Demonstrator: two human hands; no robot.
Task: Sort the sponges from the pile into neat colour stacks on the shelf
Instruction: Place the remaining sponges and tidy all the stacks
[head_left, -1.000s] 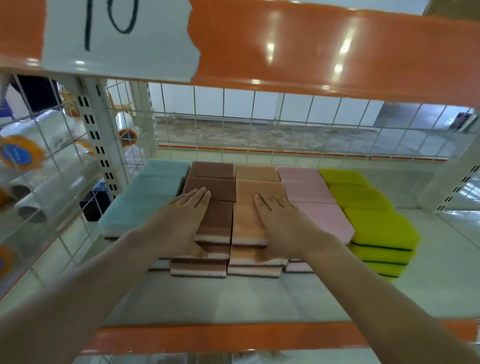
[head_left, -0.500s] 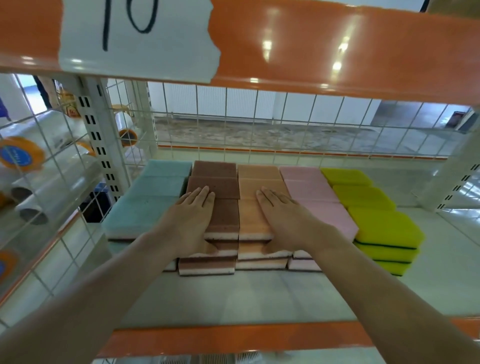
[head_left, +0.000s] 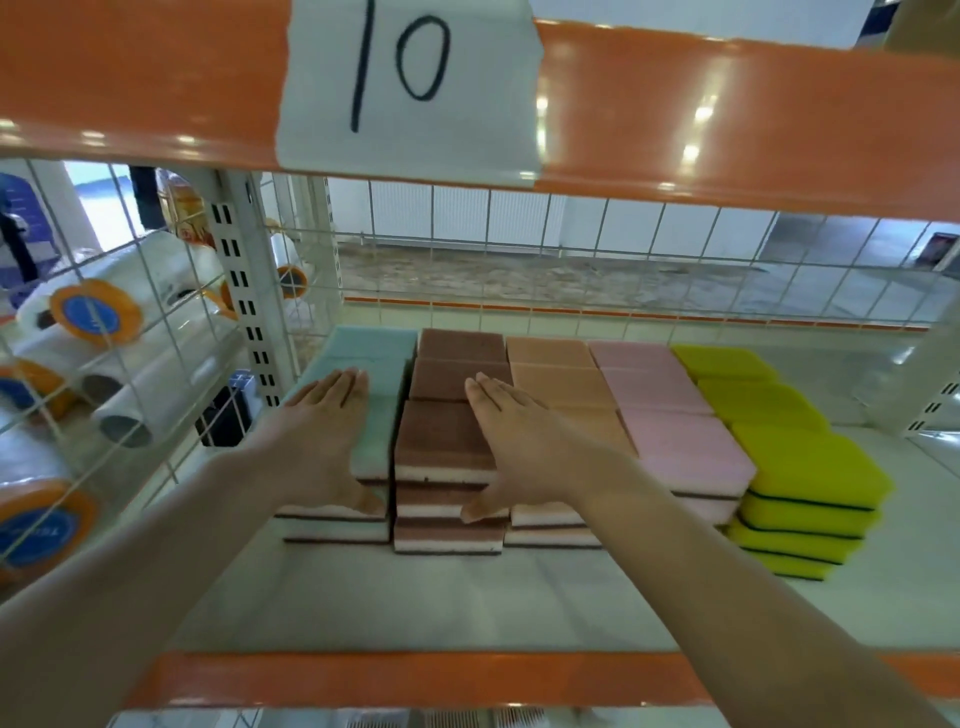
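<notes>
fingers (head_left: 343, 387) flat | sponge stacks (head_left: 447, 441) | on shelf (head_left: 415, 597)

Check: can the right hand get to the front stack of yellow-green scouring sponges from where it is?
Probably yes. The right hand lies flat over the brown and orange foam sponges, holding nothing. The front stack of yellow-green scouring sponges sits at the row's right end, its top and front bare, with only the low pink foam sponges between.

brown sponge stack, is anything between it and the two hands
Nothing visible. The left hand lies flat on the teal stack beside it, and the right hand rests flat along the brown stack on its right edge.
</notes>
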